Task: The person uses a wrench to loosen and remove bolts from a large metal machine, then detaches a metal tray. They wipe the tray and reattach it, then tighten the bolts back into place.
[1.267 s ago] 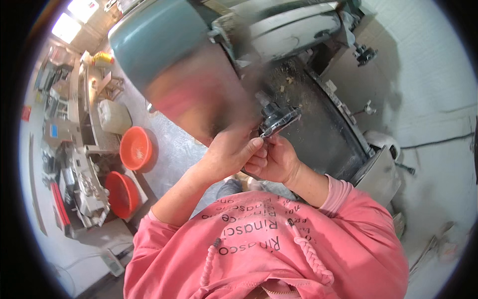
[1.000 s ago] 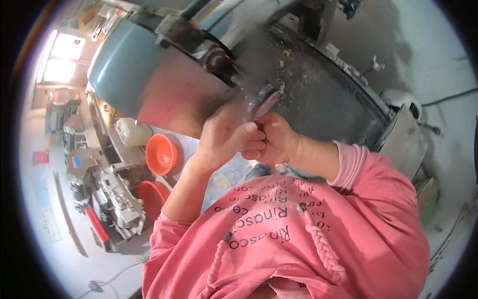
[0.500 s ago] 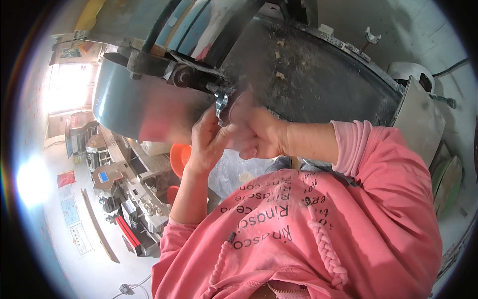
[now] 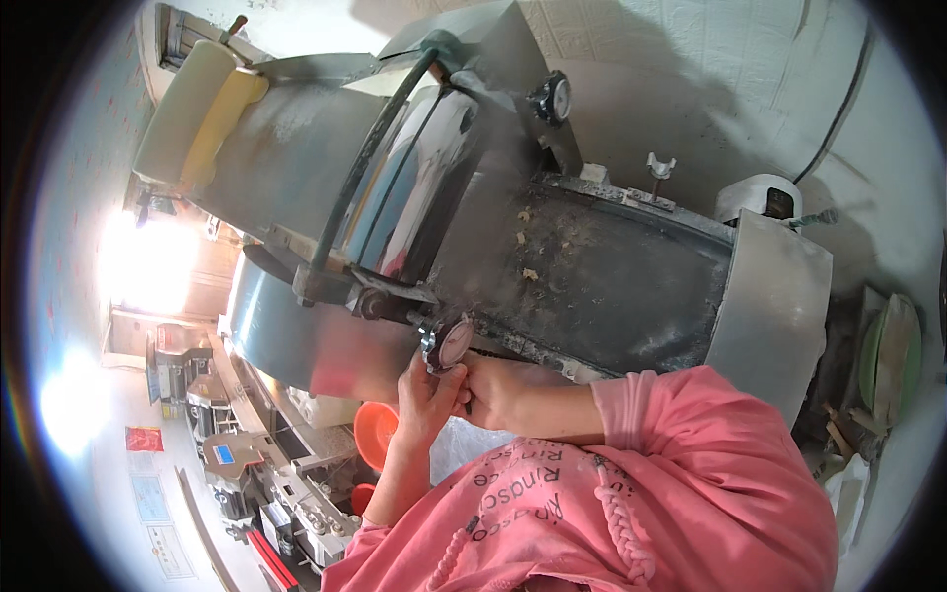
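Grip closure unclear, left hand [image 4: 422, 403] and right hand [image 4: 491, 392] meet by the handwheel [image 4: 455, 340], axis slanting rightward.

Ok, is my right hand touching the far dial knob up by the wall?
Apart: the head view shows your right hand low by the near dial knob, with dark machine bed plainly between it and the far dial knob.

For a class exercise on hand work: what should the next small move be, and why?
Perhaps a slight turn of the near dial knob, since the left hand seems to touch its lower edge and the right hand is close beside it.
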`<act>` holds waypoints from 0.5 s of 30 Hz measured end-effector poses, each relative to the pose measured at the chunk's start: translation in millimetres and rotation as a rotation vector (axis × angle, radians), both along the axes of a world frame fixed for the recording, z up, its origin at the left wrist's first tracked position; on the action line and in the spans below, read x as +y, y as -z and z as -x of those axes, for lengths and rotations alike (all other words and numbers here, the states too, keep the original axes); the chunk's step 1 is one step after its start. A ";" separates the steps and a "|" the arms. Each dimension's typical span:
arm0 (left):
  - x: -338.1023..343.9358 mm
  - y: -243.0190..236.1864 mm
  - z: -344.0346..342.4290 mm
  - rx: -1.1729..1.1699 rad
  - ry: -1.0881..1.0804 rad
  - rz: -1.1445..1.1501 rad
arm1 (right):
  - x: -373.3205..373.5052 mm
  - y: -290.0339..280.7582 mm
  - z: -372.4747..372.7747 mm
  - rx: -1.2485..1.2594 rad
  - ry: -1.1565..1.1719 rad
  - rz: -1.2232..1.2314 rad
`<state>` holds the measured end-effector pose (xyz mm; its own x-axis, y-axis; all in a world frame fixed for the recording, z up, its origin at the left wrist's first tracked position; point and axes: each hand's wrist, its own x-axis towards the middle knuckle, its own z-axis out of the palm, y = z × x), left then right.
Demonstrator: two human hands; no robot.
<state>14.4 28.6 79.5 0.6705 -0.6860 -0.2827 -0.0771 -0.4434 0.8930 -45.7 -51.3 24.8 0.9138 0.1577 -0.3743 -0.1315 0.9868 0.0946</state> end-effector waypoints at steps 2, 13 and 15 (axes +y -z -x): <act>-1.7 1.0 -0.3 -0.068 0.018 -0.158 | 3.4 -0.4 4.4 0.013 -0.031 0.001; -19.4 -106.8 -16.8 -0.516 0.247 -0.039 | -155.9 25.2 69.4 0.027 0.135 0.878; -65.1 -121.1 -21.9 -0.857 0.381 -0.053 | -189.6 10.6 61.9 0.032 0.246 0.996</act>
<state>36.3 -36.5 200.6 0.3972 -0.9026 0.1660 -0.8474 -0.2913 0.4439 -107.6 -241.0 14.2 0.8664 -0.4278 -0.2576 0.0731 0.6189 -0.7821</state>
